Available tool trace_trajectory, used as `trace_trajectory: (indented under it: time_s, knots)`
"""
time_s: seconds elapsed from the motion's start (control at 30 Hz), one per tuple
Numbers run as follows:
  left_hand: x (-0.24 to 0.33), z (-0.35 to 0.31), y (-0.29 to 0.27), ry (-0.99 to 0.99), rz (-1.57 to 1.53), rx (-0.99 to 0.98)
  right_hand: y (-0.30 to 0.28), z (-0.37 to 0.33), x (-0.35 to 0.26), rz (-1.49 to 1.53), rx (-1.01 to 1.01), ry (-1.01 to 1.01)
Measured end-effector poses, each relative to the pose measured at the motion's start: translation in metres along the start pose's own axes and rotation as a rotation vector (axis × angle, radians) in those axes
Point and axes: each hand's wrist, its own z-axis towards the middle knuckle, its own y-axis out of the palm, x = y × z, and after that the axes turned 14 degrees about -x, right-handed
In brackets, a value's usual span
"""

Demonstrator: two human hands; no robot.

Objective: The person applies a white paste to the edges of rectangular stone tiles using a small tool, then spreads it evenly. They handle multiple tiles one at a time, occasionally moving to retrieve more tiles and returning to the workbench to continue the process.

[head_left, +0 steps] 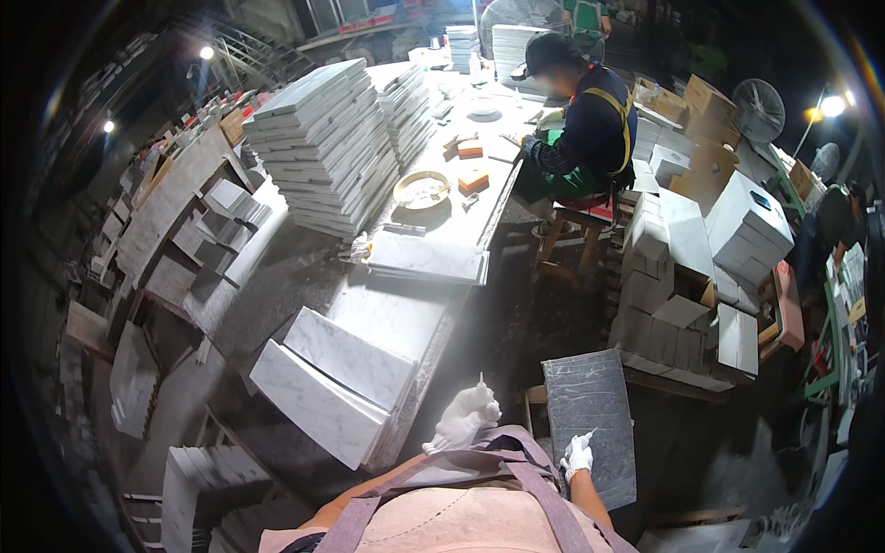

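My left hand point(464, 419), in a white glove, is held close in front of my apron point(525, 447). One finger points up, the others are partly bent, and I see nothing in it. My right hand point(577, 455), also gloved in white, is over a dark grey slab point(590, 396) with pale streaks. Its forefinger is stretched out; whether it touches the slab I cannot tell. Nearest my left hand, white veined stone slabs point(350, 355) lie overlapping at the near end of a long bench point(433, 309). Another stack of white slabs point(429, 256) lies farther along.
Tall stacks of white tiles point(318, 152) stand on the bench's left side. A round bowl point(421, 190) and orange blocks point(473, 180) lie on it. A co-worker point(590, 129) sits at its right side on a wooden stool point(562, 230). Stacked white boxes point(668, 276) stand on the right.
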Motion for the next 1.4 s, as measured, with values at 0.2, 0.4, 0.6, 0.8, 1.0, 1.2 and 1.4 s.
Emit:
trace_trajectory:
  time_s: [0.2,0.4,0.6,0.8,1.0,1.2,1.4]
  knots:
    - [0.004,-0.007,-0.004,-0.009,0.005,0.061,0.004,0.007,0.002,-0.010,-0.002,-0.026]
    - [0.008,-0.010,-0.005,-0.021,-0.114,-0.046,0.003,0.003,0.001,-0.104,-0.005,-0.011]
    - [0.007,-0.012,-0.013,0.014,-0.074,-0.006,0.006,-0.009,-0.006,-0.026,0.065,-0.051]
    - [0.011,-0.004,-0.008,-0.073,0.144,0.077,0.007,-0.036,-0.019,0.127,0.076,-0.025]
    - [0.018,0.007,0.001,-0.132,0.211,0.040,0.007,-0.049,-0.027,0.146,-0.021,-0.145]
    - [0.015,0.022,0.009,-0.120,0.244,0.033,0.004,-0.050,-0.017,0.158,0.000,-0.144]
    - [0.011,0.027,0.013,-0.129,0.229,0.016,-0.010,-0.060,-0.006,0.076,0.061,-0.141]
